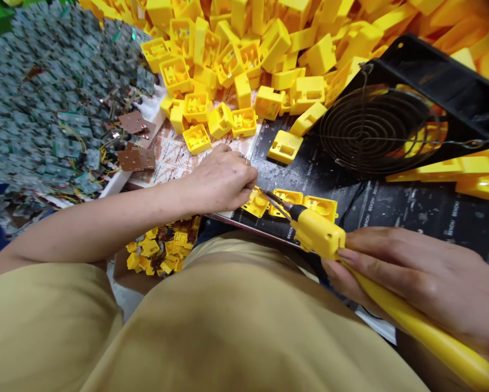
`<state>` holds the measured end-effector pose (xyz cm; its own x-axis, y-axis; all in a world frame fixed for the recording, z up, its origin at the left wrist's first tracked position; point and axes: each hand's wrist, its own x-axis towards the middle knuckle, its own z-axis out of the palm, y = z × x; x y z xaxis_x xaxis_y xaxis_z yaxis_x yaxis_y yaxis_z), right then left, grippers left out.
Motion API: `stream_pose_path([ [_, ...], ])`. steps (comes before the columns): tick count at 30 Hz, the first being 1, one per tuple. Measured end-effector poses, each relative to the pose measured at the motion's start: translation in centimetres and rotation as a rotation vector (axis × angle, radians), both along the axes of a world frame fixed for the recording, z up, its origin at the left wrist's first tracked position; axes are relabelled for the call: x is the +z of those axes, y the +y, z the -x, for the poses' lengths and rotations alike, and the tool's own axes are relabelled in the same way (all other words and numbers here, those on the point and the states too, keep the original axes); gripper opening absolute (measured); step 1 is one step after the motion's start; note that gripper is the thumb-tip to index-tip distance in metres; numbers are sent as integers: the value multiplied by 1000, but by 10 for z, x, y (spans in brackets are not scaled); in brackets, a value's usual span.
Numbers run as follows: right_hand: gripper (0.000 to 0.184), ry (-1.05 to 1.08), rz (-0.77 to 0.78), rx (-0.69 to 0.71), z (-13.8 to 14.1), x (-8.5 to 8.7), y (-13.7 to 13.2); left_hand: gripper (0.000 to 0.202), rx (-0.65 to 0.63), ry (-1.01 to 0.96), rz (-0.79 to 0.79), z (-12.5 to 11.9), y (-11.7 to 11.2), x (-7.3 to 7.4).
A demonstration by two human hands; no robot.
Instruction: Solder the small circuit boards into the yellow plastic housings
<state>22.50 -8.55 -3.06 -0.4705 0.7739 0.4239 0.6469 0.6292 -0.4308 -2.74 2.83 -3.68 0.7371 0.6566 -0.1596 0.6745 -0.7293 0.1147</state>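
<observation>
My right hand (424, 283) is closed around a yellow soldering iron (322, 235) whose metal tip points left at a yellow plastic housing (256, 202). My left hand (222, 179) rests curled on the near edge of the black mat (391, 201), its fingertips pinching at that housing; a ring shows on one finger. Two more open yellow housings (305, 202) lie in a row just right of the tip.
A big heap of yellow plastic housings (244, 49) fills the back. A pile of green circuit boards (48, 92) with wires lies at the left. A black fan with a wire grille (375, 130) stands at right. A box of yellow parts (163, 250) sits below the table edge.
</observation>
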Motion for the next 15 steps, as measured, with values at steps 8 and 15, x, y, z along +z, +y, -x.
stream_pose_path([
  [8, 15, 96, -161, 133, 12, -4, 15, 16, 4, 41, 47, -3, 0, 5],
  [15, 8, 37, -63, 88, -18, -7, 6, 18, -8, 102, 11, -5, 2, 5],
])
